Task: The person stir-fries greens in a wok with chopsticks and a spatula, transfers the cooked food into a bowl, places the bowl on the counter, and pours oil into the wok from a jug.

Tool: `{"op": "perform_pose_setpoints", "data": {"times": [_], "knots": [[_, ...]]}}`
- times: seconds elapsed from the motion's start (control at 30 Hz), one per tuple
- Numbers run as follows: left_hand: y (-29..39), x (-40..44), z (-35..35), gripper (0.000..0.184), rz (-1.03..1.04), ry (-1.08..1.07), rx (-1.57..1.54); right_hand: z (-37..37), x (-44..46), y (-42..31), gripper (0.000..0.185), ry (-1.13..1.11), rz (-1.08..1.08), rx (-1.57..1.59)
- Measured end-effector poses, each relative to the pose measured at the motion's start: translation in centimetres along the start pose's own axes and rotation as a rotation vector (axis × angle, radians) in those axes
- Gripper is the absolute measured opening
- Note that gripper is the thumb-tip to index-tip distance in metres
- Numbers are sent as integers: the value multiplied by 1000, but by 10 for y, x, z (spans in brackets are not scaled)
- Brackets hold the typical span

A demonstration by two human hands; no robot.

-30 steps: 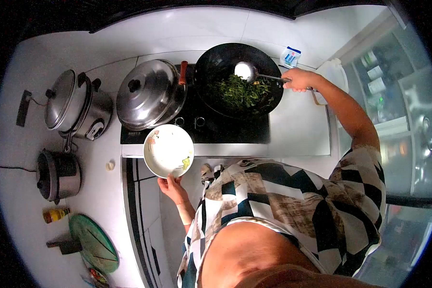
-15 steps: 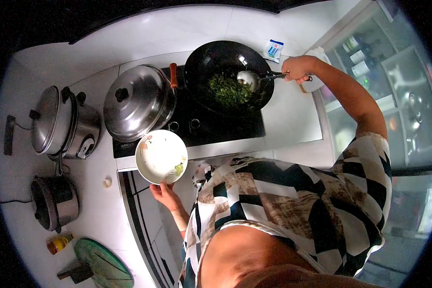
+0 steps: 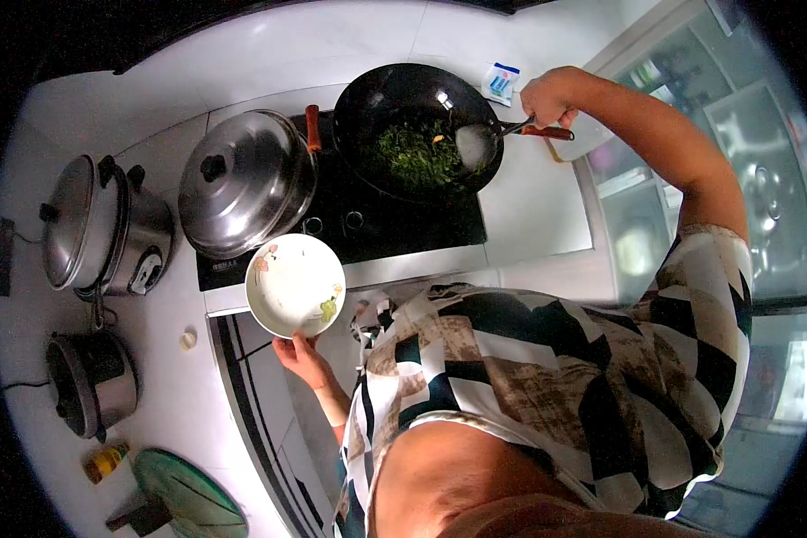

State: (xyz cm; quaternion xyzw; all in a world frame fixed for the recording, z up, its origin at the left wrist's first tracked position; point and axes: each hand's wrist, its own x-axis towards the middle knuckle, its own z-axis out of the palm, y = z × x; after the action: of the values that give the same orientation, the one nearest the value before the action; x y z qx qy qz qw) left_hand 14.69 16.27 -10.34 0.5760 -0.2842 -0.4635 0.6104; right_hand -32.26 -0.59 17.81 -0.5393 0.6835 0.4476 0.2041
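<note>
My left hand (image 3: 305,359) grips the lower rim of a white bowl (image 3: 291,278) with a printed floral pattern, holding it in front of the stove. The bowl's inside faces up and shows no food. Across the stove, my right hand (image 3: 551,97) is closed around the handle of a metal wok spatula (image 3: 477,145). The spatula's head is inside a black wok (image 3: 381,94), at the right side of chopped green leaves (image 3: 412,160). A small yellow piece lies among the greens. Below my right hand, the wok's reddish-brown handle (image 3: 547,132) sticks out.
Left of the wok, a steel lidded pan (image 3: 242,193) sits on the black cooktop (image 3: 403,224). Farther left stand a rice cooker (image 3: 143,242) and a dark-lidded pot (image 3: 99,381). A jar (image 3: 108,462), a green board (image 3: 188,493) and a blue-white packet (image 3: 500,83) are nearby.
My right hand has lifted slightly, and the spatula's head has turned and moved a little right within the wok. The view has shifted slightly. My left hand still holds the bowl.
</note>
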Motion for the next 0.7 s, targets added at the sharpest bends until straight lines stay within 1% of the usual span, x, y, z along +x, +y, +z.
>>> {"op": "perform_pose_setpoints", "data": {"times": [0.1, 0.13, 0.17, 0.23, 0.27, 0.3, 0.37, 0.4, 0.5, 0.53, 0.63, 0.7], "knots": [[-4, -1, -1, 29, -24, 15, 9, -16, -12, -6, 18, 137, -211, -64], [-6, -2, -2, 29, -25, 19, 18, -15, -18, -4, 23, 327, -326, -120], [-10, -3, -3, 29, -23, 29, 29, -15, -20, -4, 25, 384, -344, -155], [-13, -5, -4, 29, -15, 36, 39, -12, -35, -1, 30, 498, -364, -220], [-11, -8, -3, 29, -16, 43, 38, -12, -39, 4, 36, 525, -291, -274], [-10, -10, -2, 29, -14, 47, 37, -10, -48, 6, 36, 541, -255, -293], [-4, -14, 4, 22, -9, 109, 0, -3, -67, 8, 36, 571, -185, -330], [-2, -15, 5, 18, -6, 139, -19, 1, -72, 9, 41, 577, -155, -340], [-5, -12, -2, 20, -10, 124, 0, 13, -69, 16, 41, 458, -169, -342], [-2, -13, -2, 20, -16, 111, 7, 21, -53, 25, 41, 499, -329, -308], [9, -13, 0, 20, -36, 80, 13, 43, -19, 8, 36, 614, -422, -239], [10, -9, 3, 20, -49, 72, -13, 47, -5, -7, 32, 734, -364, -204]]}}
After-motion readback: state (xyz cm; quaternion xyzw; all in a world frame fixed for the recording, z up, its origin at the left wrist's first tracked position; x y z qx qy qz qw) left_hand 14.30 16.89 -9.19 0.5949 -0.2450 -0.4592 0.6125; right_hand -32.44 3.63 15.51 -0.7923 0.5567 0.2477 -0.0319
